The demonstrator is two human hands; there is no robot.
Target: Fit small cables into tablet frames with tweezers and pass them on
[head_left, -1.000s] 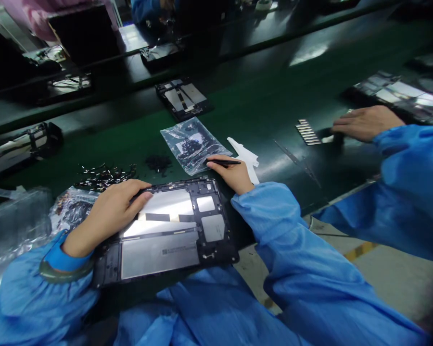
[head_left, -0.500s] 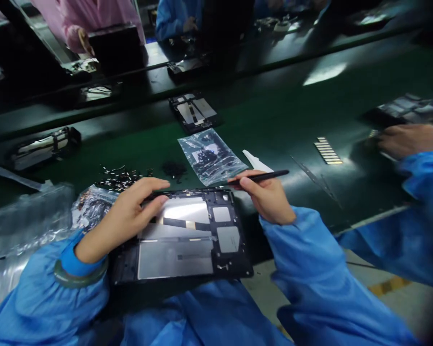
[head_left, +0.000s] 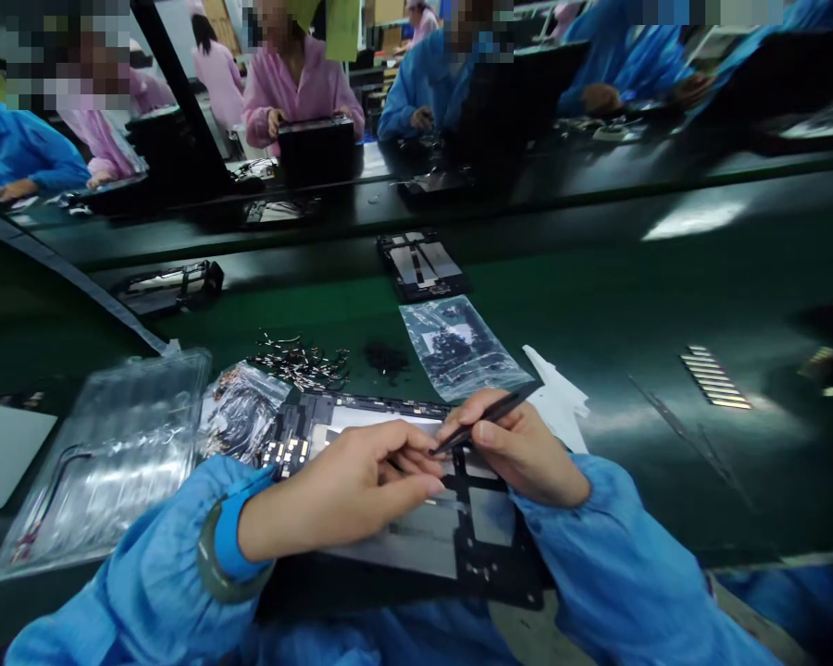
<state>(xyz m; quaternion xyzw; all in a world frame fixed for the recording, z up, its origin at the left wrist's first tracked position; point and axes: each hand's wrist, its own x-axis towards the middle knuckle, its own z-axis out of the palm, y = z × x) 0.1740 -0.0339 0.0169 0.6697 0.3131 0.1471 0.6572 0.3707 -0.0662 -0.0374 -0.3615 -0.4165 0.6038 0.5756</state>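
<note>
An opened tablet (head_left: 416, 546) with dark edges and silvery plates lies in front of me, partly covered by my hands. My right hand (head_left: 520, 453) grips black tweezers (head_left: 496, 416), whose tip points left and down toward my left fingers. Over the tablet's middle, my left hand (head_left: 354, 481) has its fingers curled, thumb near the tweezer tip; whatever may be between the fingertips is too small to make out. Behind the tablet are a pile of small metallic parts (head_left: 302, 361), a small black heap (head_left: 387, 359) and a clear bag of dark pieces (head_left: 458, 347).
Left of the tablet are a clear plastic tray (head_left: 111, 462) and a bag of cables (head_left: 240, 412). White paper (head_left: 555, 398), metal tweezers (head_left: 690, 439) and a row of strips (head_left: 716, 377) lie to the right. Another opened tablet (head_left: 420, 265) sits farther back. Several people work across the bench.
My left hand has moved right over the tablet, and my right hand has come in to meet it, with the black tweezers now pointing down-left. The view has shifted, showing more people.
</note>
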